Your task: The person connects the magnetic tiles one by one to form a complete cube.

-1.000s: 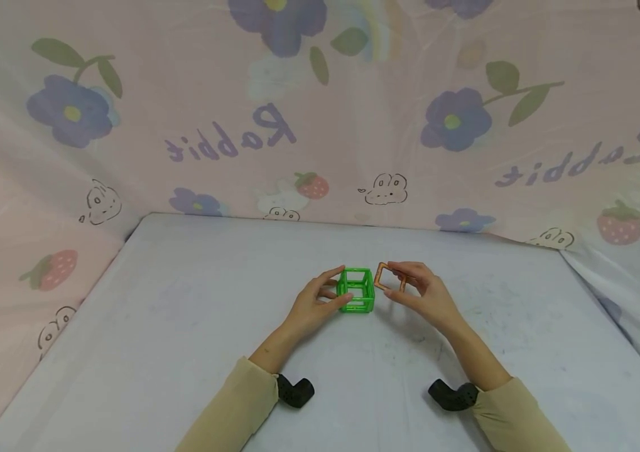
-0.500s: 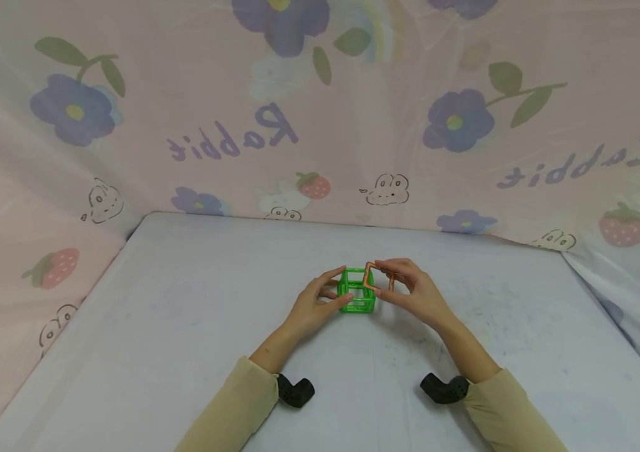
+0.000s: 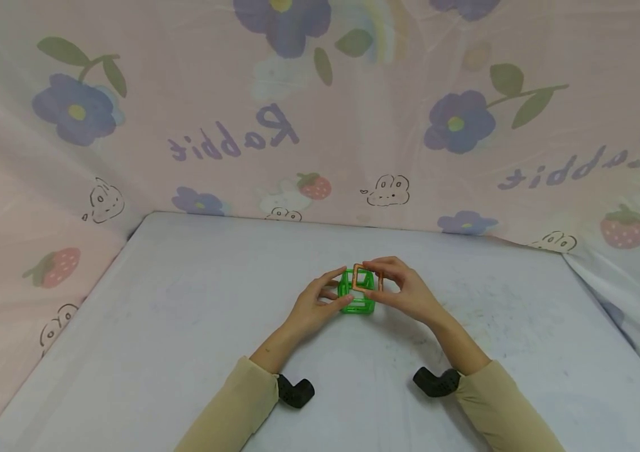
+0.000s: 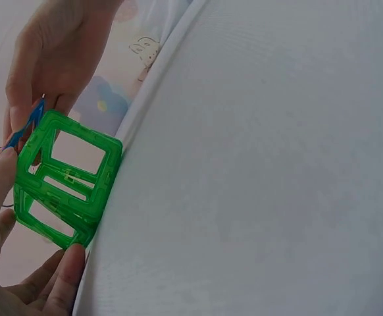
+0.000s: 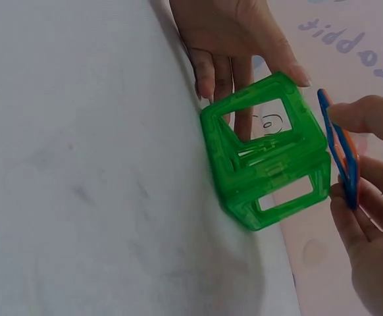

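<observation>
A cube built of green see-through magnetic tiles point(image 3: 359, 307) stands on the table. My left hand point(image 3: 311, 306) holds it from the left, thumb at the near side and fingers at the far side. An open-centred square magnetic tile point(image 3: 355, 277), orange in the head view, is pinched between the thumb and fingers of my right hand point(image 3: 410, 294). From above, this tile overlaps the cube's top. In the right wrist view the tile point(image 5: 347, 161) shows blue and orange, tilted, close beside the upper face of the green cube point(image 5: 270, 168).
The white table point(image 3: 144, 326) ends at a fabric backdrop point(image 3: 348, 144) printed with flowers, strawberries and rabbits. Black wrist-worn devices sit at the left cuff point(image 3: 296, 392) and right cuff point(image 3: 436, 382). Faint smudges mark the tabletop on the right.
My right hand has moved left with the orange square tile, from beside the green cube to over its top. The left hand and the cube have stayed in place.
</observation>
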Motion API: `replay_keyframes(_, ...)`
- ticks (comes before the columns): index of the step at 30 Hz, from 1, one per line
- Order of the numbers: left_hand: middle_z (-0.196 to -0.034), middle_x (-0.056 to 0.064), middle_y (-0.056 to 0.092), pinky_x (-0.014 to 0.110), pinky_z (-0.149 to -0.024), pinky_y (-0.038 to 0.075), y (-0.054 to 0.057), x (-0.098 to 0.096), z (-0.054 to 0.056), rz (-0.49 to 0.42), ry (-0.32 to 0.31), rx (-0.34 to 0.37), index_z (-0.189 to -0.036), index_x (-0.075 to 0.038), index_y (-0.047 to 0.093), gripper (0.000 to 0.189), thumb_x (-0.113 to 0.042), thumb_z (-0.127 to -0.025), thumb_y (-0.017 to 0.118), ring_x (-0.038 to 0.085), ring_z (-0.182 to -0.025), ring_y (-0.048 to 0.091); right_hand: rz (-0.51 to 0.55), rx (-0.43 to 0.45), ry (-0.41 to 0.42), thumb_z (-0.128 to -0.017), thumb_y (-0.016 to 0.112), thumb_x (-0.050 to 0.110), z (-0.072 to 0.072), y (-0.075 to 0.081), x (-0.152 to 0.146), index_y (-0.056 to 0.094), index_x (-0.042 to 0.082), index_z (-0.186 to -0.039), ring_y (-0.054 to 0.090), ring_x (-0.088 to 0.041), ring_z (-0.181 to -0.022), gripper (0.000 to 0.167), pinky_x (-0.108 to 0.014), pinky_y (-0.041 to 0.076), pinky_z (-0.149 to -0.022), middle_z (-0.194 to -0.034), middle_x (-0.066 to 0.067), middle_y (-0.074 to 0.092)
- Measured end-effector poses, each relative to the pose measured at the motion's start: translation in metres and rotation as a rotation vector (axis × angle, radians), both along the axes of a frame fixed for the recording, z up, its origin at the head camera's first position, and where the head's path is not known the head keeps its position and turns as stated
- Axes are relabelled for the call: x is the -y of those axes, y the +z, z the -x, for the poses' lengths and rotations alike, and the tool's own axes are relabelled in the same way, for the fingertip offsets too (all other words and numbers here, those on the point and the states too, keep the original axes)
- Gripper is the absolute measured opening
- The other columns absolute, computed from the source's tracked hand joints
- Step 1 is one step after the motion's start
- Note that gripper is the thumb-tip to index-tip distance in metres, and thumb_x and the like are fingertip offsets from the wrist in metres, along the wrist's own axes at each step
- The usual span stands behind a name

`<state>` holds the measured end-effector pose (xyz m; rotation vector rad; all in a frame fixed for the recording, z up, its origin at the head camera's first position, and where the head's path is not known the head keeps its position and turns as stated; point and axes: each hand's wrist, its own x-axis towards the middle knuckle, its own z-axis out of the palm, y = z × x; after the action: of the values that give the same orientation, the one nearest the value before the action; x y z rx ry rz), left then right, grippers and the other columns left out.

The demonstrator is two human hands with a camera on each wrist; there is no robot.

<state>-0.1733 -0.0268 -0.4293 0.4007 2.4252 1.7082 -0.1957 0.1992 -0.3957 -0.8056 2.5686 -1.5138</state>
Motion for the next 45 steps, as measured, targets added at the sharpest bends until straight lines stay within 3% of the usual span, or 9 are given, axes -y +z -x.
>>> replay_keyframes(11,-0.132,0.014,0.051,0.039,-0.086,0.051,0.0006,0.0007,0.0001,-0.018,-0.014,-0.011,-0.146,-0.025,0.042,0.059,-0.037,-0.092,0.064,0.023,-0.104,0.059,-0.014,0.007,0.004,-0.082,0.077,0.013,0.0024,-0.0002,0.0033,0.059,0.01,-0.131,0.049,-0.03,-0.123,0.052,-0.058,0.037,-0.102,-0.128,-0.009,0.054)
replay_keyframes(18,-0.132,0.012,0.052,0.038,-0.088,0.051,-0.0054,0.0018,-0.0059,-0.012,-0.003,0.017,-0.145,-0.031,0.042,0.059,-0.038,-0.091,0.065,0.022,-0.104,0.06,-0.059,-0.015,0.011,-0.081,0.078,0.019,0.0007,-0.0068,0.0058,0.062,0.013,-0.128,0.049,-0.028,-0.122,0.05,-0.058,0.038,-0.1,-0.128,-0.007,0.057)
replay_keyframes(23,-0.131,0.012,0.052,0.038,-0.087,0.051,-0.0072,0.0016,-0.0054,-0.016,0.0,-0.001,-0.145,-0.031,0.042,0.058,-0.038,-0.091,0.065,0.022,-0.104,0.06,-0.07,-0.034,0.017,-0.081,0.078,0.017,0.0009,-0.0064,0.0057,0.062,0.013,-0.128,0.049,-0.028,-0.125,0.05,-0.057,0.036,-0.103,-0.129,-0.007,0.058)
replay_keyframes(45,-0.131,0.014,0.052,0.035,-0.084,0.052,0.0019,0.0029,0.0013,-0.031,-0.025,0.007,-0.146,-0.024,0.04,0.062,-0.033,-0.091,0.066,0.022,-0.102,0.06,-0.081,-0.059,0.046,-0.081,0.077,0.018,0.0051,-0.0023,0.0056,0.062,0.015,-0.128,0.046,-0.027,-0.129,0.05,-0.057,0.033,-0.105,-0.132,-0.006,0.058)
